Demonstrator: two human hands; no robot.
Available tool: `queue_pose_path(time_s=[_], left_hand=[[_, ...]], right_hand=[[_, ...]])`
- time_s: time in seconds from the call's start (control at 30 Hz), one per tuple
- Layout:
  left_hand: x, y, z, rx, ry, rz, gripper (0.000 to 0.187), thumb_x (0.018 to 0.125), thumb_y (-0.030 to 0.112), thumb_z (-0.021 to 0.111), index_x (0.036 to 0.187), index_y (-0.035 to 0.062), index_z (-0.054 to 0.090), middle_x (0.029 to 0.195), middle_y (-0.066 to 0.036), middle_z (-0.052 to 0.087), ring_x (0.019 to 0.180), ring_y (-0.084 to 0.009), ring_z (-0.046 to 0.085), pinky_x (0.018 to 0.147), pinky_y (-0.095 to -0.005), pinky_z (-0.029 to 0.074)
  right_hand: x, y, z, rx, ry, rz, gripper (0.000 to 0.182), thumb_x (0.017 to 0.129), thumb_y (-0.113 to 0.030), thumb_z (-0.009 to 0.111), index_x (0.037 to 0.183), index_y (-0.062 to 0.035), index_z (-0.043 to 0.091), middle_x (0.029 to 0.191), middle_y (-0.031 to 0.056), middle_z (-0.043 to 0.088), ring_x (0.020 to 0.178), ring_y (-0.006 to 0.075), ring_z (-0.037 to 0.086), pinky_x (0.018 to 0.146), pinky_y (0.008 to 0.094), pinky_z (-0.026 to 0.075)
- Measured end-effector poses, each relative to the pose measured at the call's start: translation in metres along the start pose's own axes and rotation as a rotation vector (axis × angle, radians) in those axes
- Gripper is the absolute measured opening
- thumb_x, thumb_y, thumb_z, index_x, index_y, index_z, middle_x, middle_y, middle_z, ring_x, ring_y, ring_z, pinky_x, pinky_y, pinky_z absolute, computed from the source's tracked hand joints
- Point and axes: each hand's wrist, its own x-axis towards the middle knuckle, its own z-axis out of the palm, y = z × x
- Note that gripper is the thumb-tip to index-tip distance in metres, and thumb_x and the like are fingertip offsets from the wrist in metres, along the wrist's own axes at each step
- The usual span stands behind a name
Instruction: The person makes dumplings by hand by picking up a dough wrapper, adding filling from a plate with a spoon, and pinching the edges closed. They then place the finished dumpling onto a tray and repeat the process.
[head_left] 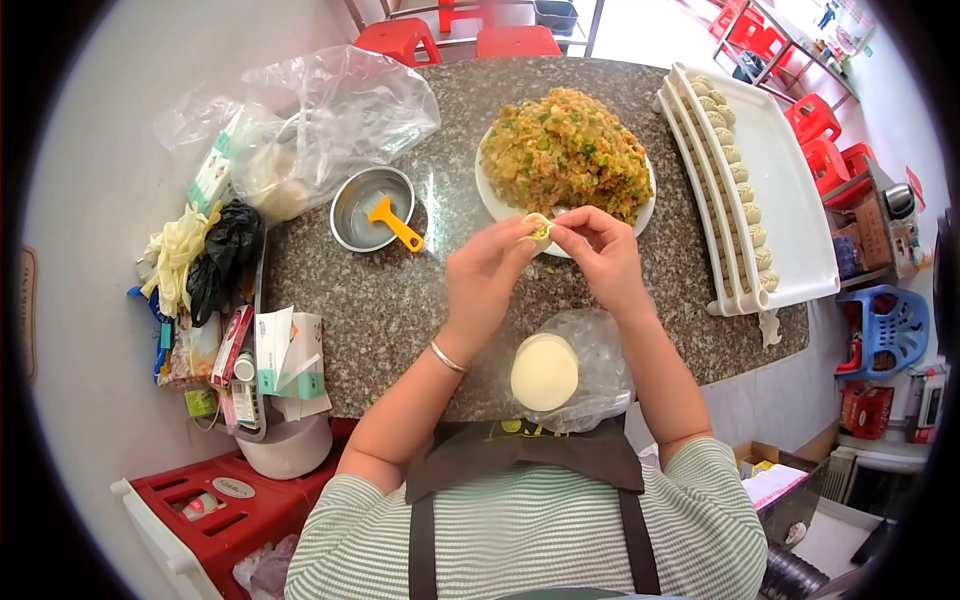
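Observation:
My left hand (487,272) and my right hand (600,248) meet over the granite table (380,300), both pinching one small dumpling (538,228) with green-flecked filling showing in its wrapper. Just behind them a white plate (492,198) carries a tall mound of orange and green filling (565,150). Near the table's front edge a stack of round wrappers (544,371) lies on clear plastic. A white tray (790,190) at the right holds a row of several finished dumplings (735,170).
A metal bowl (362,205) with a yellow scraper (394,222) stands left of the plate. Plastic bags (320,120), a black bag and small boxes (285,355) crowd the left edge. Red stools (400,38) stand behind the table, more at the right.

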Motion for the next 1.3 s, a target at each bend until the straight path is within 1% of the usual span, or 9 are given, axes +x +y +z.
queue_pose_path(time_s=[0.2, 0.33, 0.4, 0.73, 0.87, 0.93, 1.07, 1.13, 1.3], left_hand=[[0.002, 0.004, -0.001, 0.05, 0.091, -0.072, 0.017, 0.088, 0.001, 0.066, 0.104, -0.0035, 0.071, 0.116, -0.015, 0.067, 0.104, -0.0185, 0.064, 0.089, -0.0295, 0.052], [0.003, 0.011, -0.001, 0.007, 0.004, -0.043, 0.018, 0.087, -0.001, 0.066, 0.104, -0.0038, 0.07, 0.116, -0.016, 0.066, 0.104, -0.0189, 0.064, 0.09, -0.0299, 0.052], [0.003, 0.011, -0.002, 0.003, -0.032, -0.043, 0.018, 0.087, -0.002, 0.066, 0.104, -0.0037, 0.07, 0.117, -0.016, 0.066, 0.104, -0.019, 0.064, 0.09, -0.03, 0.052], [0.001, 0.018, 0.004, 0.012, 0.033, -0.168, 0.015, 0.087, -0.001, 0.067, 0.102, -0.0032, 0.07, 0.108, -0.011, 0.07, 0.099, -0.0155, 0.065, 0.087, -0.029, 0.053], [0.004, 0.011, 0.001, -0.124, -0.005, -0.169, 0.016, 0.086, -0.002, 0.068, 0.102, -0.0028, 0.07, 0.108, -0.011, 0.07, 0.099, -0.016, 0.065, 0.088, -0.0296, 0.053], [0.003, 0.009, -0.002, -0.125, -0.041, -0.15, 0.018, 0.086, -0.002, 0.068, 0.104, -0.0031, 0.069, 0.107, -0.011, 0.07, 0.099, -0.0163, 0.065, 0.088, -0.0299, 0.053], [0.002, 0.011, -0.003, -0.061, -0.09, -0.124, 0.022, 0.086, -0.002, 0.068, 0.108, -0.0042, 0.066, 0.107, -0.012, 0.069, 0.098, -0.017, 0.066, 0.088, -0.0306, 0.054], [0.001, 0.012, 0.0, -0.076, -0.052, -0.146, 0.021, 0.086, -0.002, 0.068, 0.107, -0.0044, 0.066, 0.106, -0.013, 0.07, 0.098, -0.017, 0.066, 0.088, -0.0304, 0.054], [0.001, 0.013, 0.001, -0.005, 0.026, -0.16, 0.018, 0.086, -0.002, 0.068, 0.104, -0.0041, 0.066, 0.103, -0.013, 0.07, 0.096, -0.0169, 0.067, 0.087, -0.0297, 0.054]], right_hand=[[-0.002, -0.015, 0.01, -0.294, 0.037, -0.281, 0.012, 0.084, -0.007, 0.068, 0.091, 0.0029, 0.068, 0.087, 0.011, 0.069, 0.082, 0.0212, 0.066, 0.076, 0.0301, 0.05], [0.001, -0.007, 0.001, -0.242, 0.069, -0.193, 0.011, 0.084, -0.007, 0.069, 0.09, 0.0025, 0.067, 0.086, 0.0103, 0.069, 0.082, 0.0198, 0.065, 0.076, 0.03, 0.05], [0.004, -0.005, -0.008, -0.119, -0.059, -0.026, 0.012, 0.089, -0.009, 0.067, 0.091, 0.0026, 0.066, 0.086, 0.0041, 0.067, 0.081, 0.0119, 0.06, 0.075, 0.0263, 0.048], [-0.002, -0.009, 0.0, -0.386, -0.019, -0.332, 0.009, 0.084, -0.004, 0.067, 0.089, 0.0029, 0.064, 0.086, 0.0128, 0.066, 0.081, 0.0235, 0.064, 0.076, 0.0322, 0.049], [-0.001, -0.007, -0.003, -0.332, 0.052, -0.262, 0.009, 0.084, -0.004, 0.066, 0.089, 0.0024, 0.064, 0.085, 0.0122, 0.066, 0.081, 0.0233, 0.064, 0.076, 0.0323, 0.049], [0.002, -0.007, -0.01, -0.188, -0.081, -0.066, 0.011, 0.089, -0.007, 0.066, 0.091, 0.0028, 0.063, 0.084, 0.008, 0.063, 0.08, 0.0163, 0.06, 0.075, 0.0278, 0.047], [0.001, -0.011, -0.006, -0.267, -0.107, -0.179, 0.011, 0.089, -0.007, 0.065, 0.091, 0.0029, 0.062, 0.084, 0.0073, 0.062, 0.081, 0.0158, 0.059, 0.075, 0.0278, 0.047], [-0.002, -0.012, -0.003, -0.335, -0.058, -0.218, 0.008, 0.085, -0.004, 0.064, 0.09, 0.0022, 0.062, 0.086, 0.0119, 0.064, 0.081, 0.0238, 0.062, 0.075, 0.0336, 0.049], [-0.002, -0.009, -0.002, -0.359, -0.074, -0.266, 0.008, 0.085, -0.004, 0.064, 0.09, 0.0025, 0.061, 0.085, 0.0117, 0.064, 0.081, 0.023, 0.062, 0.075, 0.033, 0.049]])
